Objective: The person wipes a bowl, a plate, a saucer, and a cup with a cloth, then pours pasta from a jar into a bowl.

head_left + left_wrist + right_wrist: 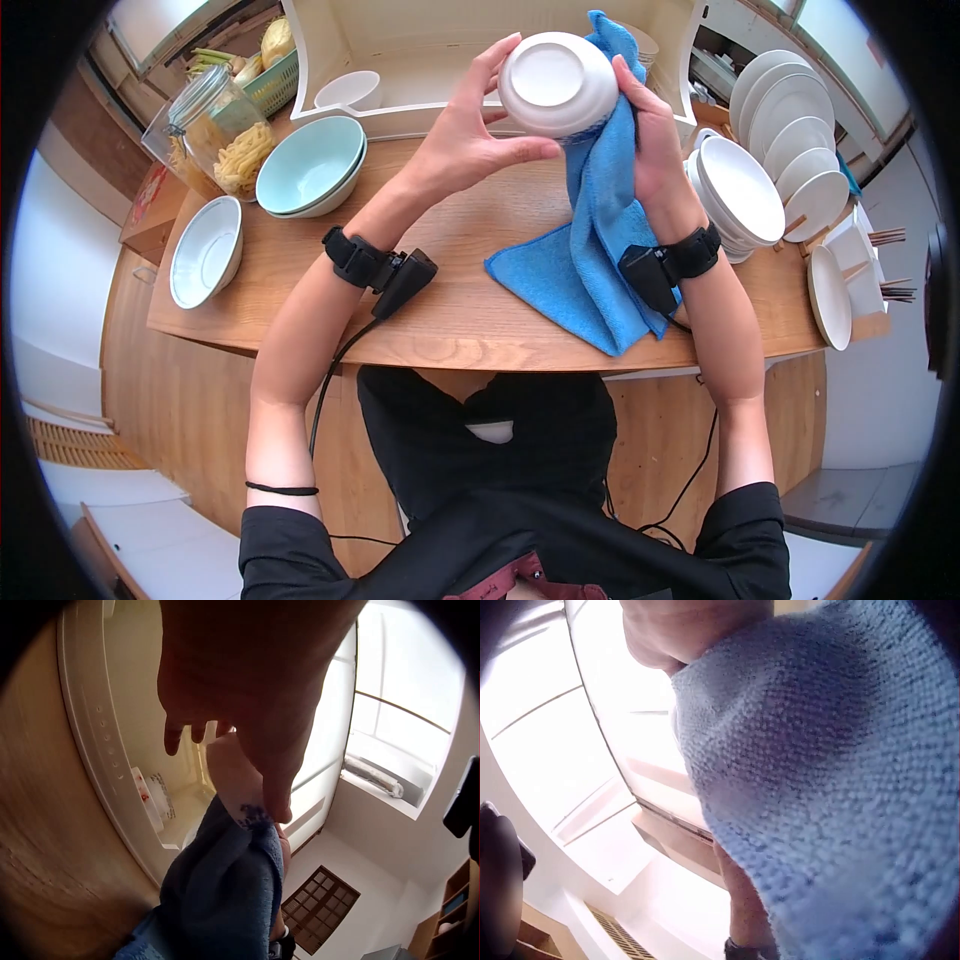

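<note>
A small white bowl (562, 84) is held up above the table with its foot turned toward the head camera. Its left side is gripped by my left hand (455, 140), thumb along the near edge and fingers on the far side. In the left wrist view, a dark blue pattern shows on the bowl (237, 776) near the thumb. My right hand (655, 145) holds a blue cloth (603, 200) against the bowl's right side. From there the cloth hangs down and spreads over the tabletop. It covers much of the right wrist view.
At left stand pale blue bowls (312, 165), a white bowl (206, 252) and a pasta jar (235, 150). Stacked white bowls (740, 190), racked plates (790, 105) and an upright oval dish (829, 297) are at right. Behind is an open cream cabinet (420, 60) containing another bowl (350, 91).
</note>
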Action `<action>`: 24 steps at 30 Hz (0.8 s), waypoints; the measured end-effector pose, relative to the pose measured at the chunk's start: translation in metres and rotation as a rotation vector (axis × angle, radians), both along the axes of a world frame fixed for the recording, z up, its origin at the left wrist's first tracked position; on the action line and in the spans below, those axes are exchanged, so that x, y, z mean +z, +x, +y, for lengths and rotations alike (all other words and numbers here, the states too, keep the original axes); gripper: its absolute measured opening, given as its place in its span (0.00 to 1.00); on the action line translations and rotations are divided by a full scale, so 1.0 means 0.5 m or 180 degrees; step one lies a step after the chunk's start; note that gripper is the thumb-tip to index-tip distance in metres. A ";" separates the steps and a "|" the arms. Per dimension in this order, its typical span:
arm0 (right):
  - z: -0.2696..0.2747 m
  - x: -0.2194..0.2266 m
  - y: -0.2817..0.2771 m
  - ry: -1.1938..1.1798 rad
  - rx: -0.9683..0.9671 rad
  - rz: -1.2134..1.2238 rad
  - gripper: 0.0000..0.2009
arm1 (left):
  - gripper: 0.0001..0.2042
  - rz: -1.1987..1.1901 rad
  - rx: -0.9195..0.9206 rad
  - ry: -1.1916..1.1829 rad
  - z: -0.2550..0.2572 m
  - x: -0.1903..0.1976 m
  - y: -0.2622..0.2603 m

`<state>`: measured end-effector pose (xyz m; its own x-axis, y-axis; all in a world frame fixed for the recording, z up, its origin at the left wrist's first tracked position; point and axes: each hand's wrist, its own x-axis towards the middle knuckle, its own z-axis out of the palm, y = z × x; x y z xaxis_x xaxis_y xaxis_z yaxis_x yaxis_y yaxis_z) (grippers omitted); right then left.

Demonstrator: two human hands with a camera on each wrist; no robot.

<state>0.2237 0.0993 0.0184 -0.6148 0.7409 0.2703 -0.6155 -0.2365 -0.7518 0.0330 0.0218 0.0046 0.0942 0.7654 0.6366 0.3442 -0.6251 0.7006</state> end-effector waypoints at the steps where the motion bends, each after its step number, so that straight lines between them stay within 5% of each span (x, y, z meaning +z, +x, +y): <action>1: 0.001 0.002 0.003 -0.0242 0.0190 0.0156 0.17 | 0.56 0.0066 -0.0037 0.0024 -0.001 -0.001 0.002; 12: 0.025 -0.027 -0.011 -0.0595 0.0770 0.0085 0.17 | 0.53 0.0213 -0.0207 0.0017 0.000 0.001 -0.002; 24: 0.004 -0.027 -0.024 -0.0559 0.0060 -0.0513 0.22 | 0.51 -0.0018 -0.0110 -0.0374 0.002 0.000 -0.004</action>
